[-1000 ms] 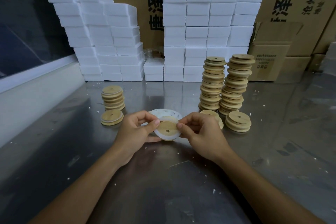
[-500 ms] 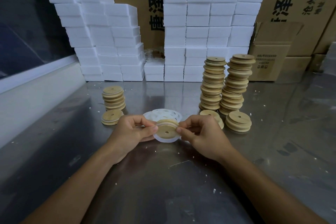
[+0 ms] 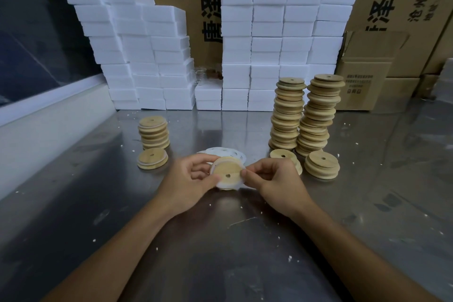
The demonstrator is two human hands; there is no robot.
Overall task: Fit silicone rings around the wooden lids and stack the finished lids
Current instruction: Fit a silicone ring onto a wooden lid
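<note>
We were in the middle of the fitting step: one wooden lid (image 3: 227,171) was held just above the surface (image 3: 220,240), about midway between its left and right edges, with a white silicone ring (image 3: 229,187) partly worked round its rim. The ring showed as a pale band under the lid's near edge, so we judged it not yet seated all the way round. The next move, as we read it, called for easing the rest of the ring into the groove while turning the lid, then setting it on a finished stack.

Our left hand (image 3: 190,182) curled round the lid's left side, thumb and fingers gripping its rim. Our right hand (image 3: 274,179) pinched the ring at the lid's right edge with narrow, bent fingertips (image 3: 245,174).

Just beyond the hands lay a loose pile of spare rings (image 3: 226,152) flat on the surface. Toward the left edge sat a single ringed lid (image 3: 152,158) and behind it a short stack of finished lids (image 3: 154,133). Toward the right stood two low piles of bare lids (image 3: 321,165) and, behind them, two tall columns of lids (image 3: 304,115), the right one leaning a little. Along the far edge rose walls of white foam blocks (image 3: 269,39), with cardboard boxes (image 3: 362,73) behind.
</note>
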